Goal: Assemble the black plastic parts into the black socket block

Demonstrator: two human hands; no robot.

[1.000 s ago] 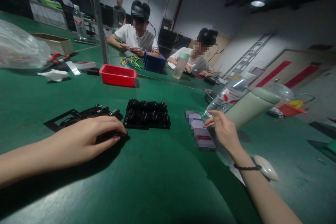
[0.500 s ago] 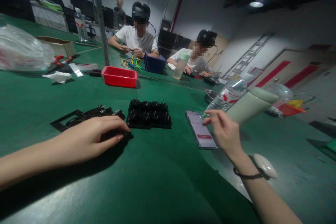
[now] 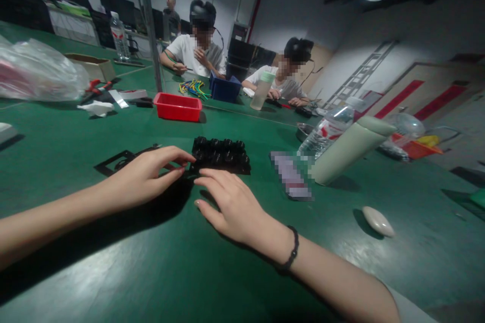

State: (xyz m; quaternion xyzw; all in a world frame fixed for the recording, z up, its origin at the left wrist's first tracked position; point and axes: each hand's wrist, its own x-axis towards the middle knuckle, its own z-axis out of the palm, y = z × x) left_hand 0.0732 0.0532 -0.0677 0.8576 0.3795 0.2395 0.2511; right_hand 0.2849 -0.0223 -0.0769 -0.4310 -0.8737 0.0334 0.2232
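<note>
Two rows of black knobbed parts (image 3: 222,154) sit on the green table (image 3: 235,282). My left hand (image 3: 157,174) has its fingers bent at the left edge of these parts; whether it grips a small dark piece there cannot be made out. Just in front of the parts hovers my right hand (image 3: 231,202), palm down, fingers apart and holding nothing. A flat black frame (image 3: 113,162) lies partly hidden behind my left hand. To the right is a phone (image 3: 291,175), its screen pixelated.
A green flask (image 3: 350,154) and a water bottle (image 3: 328,128) stand right of the phone. Nearby lies a white mouse (image 3: 378,221). Farther back are a red bin (image 3: 178,107), a blue bin (image 3: 224,88), a plastic bag (image 3: 41,70) and two seated people.
My right hand has left the phone and moved left, beside my left hand. My left hand has shifted slightly right and up. The view has shifted a little.
</note>
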